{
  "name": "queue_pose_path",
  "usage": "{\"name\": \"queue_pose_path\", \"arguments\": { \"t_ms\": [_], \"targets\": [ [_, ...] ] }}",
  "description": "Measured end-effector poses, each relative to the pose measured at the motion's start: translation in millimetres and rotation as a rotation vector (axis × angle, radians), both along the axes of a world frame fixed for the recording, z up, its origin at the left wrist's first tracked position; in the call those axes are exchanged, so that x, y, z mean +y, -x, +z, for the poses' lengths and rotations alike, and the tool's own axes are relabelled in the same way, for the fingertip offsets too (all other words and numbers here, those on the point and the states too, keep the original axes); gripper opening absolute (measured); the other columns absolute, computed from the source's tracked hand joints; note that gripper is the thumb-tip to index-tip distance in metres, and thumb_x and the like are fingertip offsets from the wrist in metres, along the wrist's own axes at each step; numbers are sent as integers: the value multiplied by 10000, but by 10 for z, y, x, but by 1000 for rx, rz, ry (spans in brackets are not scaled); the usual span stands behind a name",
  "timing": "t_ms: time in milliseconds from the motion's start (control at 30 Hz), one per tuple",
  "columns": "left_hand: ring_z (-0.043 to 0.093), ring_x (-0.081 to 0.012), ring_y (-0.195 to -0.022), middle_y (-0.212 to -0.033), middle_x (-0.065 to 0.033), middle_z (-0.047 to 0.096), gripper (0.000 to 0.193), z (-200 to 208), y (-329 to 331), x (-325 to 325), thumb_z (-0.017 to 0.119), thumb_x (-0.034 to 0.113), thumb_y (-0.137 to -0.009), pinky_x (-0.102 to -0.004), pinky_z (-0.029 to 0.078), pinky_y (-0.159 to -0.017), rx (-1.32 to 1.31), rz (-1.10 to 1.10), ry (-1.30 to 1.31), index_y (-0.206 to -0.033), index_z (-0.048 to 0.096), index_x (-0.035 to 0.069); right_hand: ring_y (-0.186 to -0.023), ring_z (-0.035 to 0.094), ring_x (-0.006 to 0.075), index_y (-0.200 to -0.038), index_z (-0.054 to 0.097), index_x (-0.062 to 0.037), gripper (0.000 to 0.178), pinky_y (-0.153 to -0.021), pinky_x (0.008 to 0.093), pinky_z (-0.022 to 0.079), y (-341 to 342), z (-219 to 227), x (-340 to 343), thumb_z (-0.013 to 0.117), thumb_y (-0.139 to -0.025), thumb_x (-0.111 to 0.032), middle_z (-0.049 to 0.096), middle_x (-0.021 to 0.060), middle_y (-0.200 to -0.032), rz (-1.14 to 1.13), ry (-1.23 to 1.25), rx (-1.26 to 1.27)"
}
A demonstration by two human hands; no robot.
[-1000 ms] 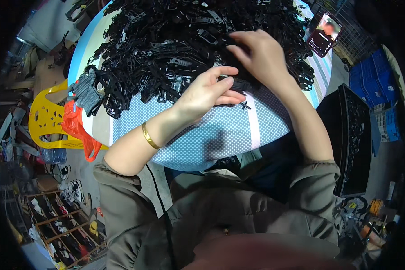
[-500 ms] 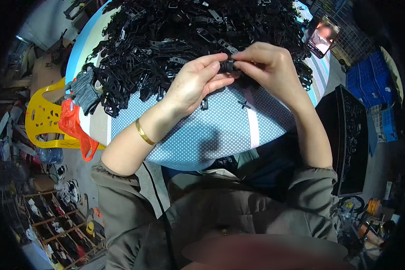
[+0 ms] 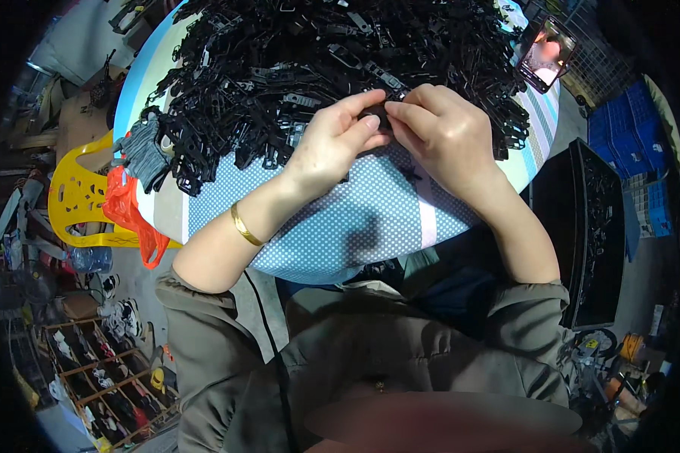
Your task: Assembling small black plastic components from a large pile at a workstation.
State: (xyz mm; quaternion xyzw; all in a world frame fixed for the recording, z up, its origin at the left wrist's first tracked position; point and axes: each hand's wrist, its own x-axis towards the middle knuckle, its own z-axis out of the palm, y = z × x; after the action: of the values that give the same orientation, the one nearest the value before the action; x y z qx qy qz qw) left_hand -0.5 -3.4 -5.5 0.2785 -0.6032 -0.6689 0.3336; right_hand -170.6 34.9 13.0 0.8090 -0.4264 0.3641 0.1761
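Near the front edge of a big heap of black plastic parts [image 3: 279,68], my two hands meet over the table. My left hand [image 3: 338,136], with a gold bangle on its forearm, is closed round a small black plastic part [image 3: 378,115]. The fingertips of my right hand [image 3: 442,128] pinch together at that part's right side; whether they hold a piece of their own is hidden. Below the hands lies the dotted tablecloth [image 3: 302,219], where a small dark piece is partly covered by my right hand's shadow.
At the left table edge are a grey cloth [image 3: 145,155], a red plastic bag [image 3: 128,211] and a yellow chair [image 3: 75,196]. A phone [image 3: 548,57] stands at the right. Beside the table are a black bin [image 3: 593,249] with black parts and blue crates [image 3: 631,136].
My right hand has turned, its back now facing up more, and its fingers have closed in on the part. The left hand has hardly moved.
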Motion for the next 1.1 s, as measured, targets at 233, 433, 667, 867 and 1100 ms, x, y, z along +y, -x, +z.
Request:
{"name": "queue_pose_path", "arguments": {
  "t_ms": [233, 433, 667, 867, 1100],
  "targets": [
    [580, -129, -923, -1094, -119, 550, 428, 14, -12, -7, 458, 55, -911, -236, 489, -844, 50, 35, -13, -1300, 326, -64, -660, 573, 184, -828, 654, -67, 213, -531, 279, 475, -47, -62, -18, 709, -623, -75, 583, 37, -725, 42, 69, -35],
    [591, -139, -892, -1059, -103, 565, 429, 41, -30, 3, 476, 56, -901, -250, 509, -807, -16, 24, 102, -1301, 350, -31, -874, 601, 196, -954, 658, -58, 284, -725, 281, 497, 79, 4, -40, 702, -675, -89, 628, 86, -931, 229, -267, -251],
    [581, -148, -928, -1064, -109, 572, 421, 184, -34, 33, 473, 71, -903, -289, 503, -824, 40, 85, 268, -1298, 359, -16, -818, 605, 132, -1093, 592, 14, 387, -713, 258, 498, 280, 51, 23, 695, -763, -158, 638, 97, -935, 207, -1068, -718],
    [584, -148, -920, -1005, -98, 589, 457, 217, -61, 57, 496, 92, -895, -285, 497, -826, 62, -22, 262, -1307, 335, -22, -733, 601, 96, -1021, 625, 11, 325, -665, 222, 485, 306, 24, 42, 703, -755, -158, 651, 67, -811, 271, -1067, -799],
    [567, -196, -933, -975, -117, 556, 266, 91, 68, 404, 597, 38, -786, -288, 468, -813, -128, -435, 730, -1028, 505, -21, -694, 618, 131, -941, 645, -8, 313, -607, 239, 488, 476, 8, -30, 697, -756, -256, 649, 66, -817, 267, -940, -639]
  ]
}}
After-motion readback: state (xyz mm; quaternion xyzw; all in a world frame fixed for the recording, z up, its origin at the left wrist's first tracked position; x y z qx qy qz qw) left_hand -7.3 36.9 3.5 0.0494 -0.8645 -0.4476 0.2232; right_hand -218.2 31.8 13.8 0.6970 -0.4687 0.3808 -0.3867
